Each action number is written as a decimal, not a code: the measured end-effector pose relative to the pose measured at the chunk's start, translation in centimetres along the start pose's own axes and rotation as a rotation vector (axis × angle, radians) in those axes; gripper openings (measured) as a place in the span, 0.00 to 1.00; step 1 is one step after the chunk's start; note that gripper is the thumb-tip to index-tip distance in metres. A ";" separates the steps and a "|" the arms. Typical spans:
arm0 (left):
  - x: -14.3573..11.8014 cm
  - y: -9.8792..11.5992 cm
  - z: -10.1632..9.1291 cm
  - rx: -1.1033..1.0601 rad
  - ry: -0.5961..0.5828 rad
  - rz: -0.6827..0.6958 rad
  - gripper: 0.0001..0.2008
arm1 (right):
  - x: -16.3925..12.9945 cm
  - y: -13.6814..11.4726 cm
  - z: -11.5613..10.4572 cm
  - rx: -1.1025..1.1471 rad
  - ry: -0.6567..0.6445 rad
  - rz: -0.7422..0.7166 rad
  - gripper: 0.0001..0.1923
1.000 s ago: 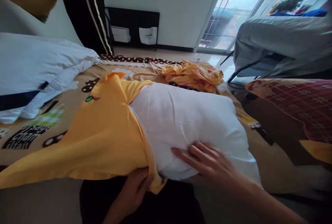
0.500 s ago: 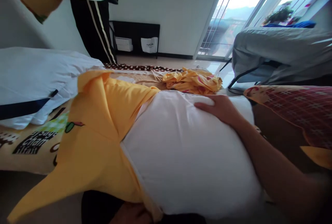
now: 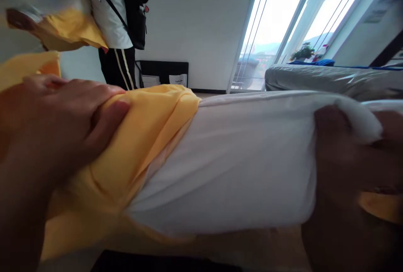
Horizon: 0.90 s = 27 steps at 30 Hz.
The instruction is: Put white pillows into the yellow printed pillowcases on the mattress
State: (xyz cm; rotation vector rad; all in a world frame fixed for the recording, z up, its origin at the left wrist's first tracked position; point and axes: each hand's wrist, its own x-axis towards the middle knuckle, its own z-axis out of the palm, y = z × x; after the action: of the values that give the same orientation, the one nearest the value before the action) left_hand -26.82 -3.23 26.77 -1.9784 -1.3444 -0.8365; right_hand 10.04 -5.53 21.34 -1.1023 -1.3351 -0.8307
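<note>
Now my left hand (image 3: 53,121) fingers curl tight on the yellow pillowcase (image 3: 147,129); right hand (image 3: 349,158) clamps the white pillow (image 3: 239,158) end (no readable writing).

Left hand (image 3: 59,116) gripping yellow pillowcase (image 3: 138,137) at near left; right hand (image 3: 349,158) apparently clutching white pillow (image 3: 233,163) at near right; person (image 3: 107,32) standing far left
</note>
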 end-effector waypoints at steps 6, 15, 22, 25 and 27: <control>-2.7 0.1 6.0 0.203 -0.314 0.054 0.32 | -6.7 -0.8 6.5 0.094 -0.032 -0.341 0.13; -4.1 1.0 6.0 -0.053 -0.194 0.169 0.23 | -0.4 -3.6 6.7 0.164 -0.634 -0.211 0.16; -5.1 2.8 4.9 -0.115 -0.075 0.181 0.20 | 1.9 -10.3 13.7 0.320 -1.376 -0.455 0.28; -5.1 3.4 4.9 0.005 -0.092 0.235 0.19 | 1.3 -11.4 16.1 0.370 -1.354 -0.503 0.32; -5.0 3.7 5.1 0.037 -0.085 0.263 0.15 | 1.0 -11.6 16.8 0.407 -1.266 -0.494 0.31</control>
State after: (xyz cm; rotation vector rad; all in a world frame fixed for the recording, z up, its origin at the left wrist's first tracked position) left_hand -23.89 -3.34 19.31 -2.1245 -1.1045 -0.6064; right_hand -6.20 6.92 22.35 -0.9586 -2.7552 -0.0567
